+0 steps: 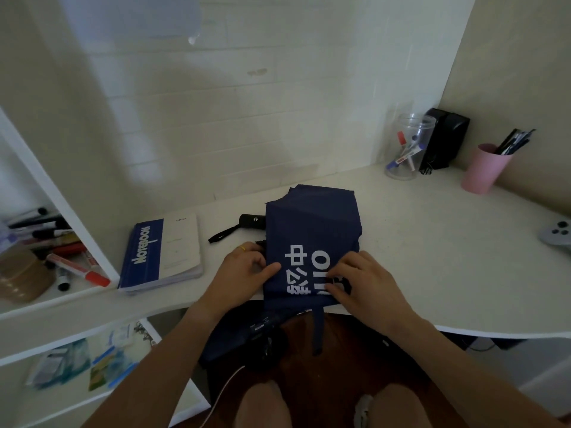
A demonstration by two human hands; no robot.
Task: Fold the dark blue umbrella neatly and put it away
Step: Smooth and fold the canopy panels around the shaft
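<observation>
Dark blue umbrella (312, 239) flat at the desk's (432, 242) near edge, left hand (244, 273) pinching its left fold and right hand (364, 282) pressing its right; pleats should probably be aligned evenly before rolling.

Left hand (247, 273) and right hand (364, 282) rest palms-down, fingers curled in a pinching grip.

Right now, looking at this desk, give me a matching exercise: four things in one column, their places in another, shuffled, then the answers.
Things:
1. umbrella
2. notebook
3. pink cup
4. clear jar

Places:
A. far right, holding dark pens
B. under both hands
C. left of the umbrella handle
D. beside the black box, markers inside

Pairs: 1-B, 2-C, 3-A, 4-D
</observation>
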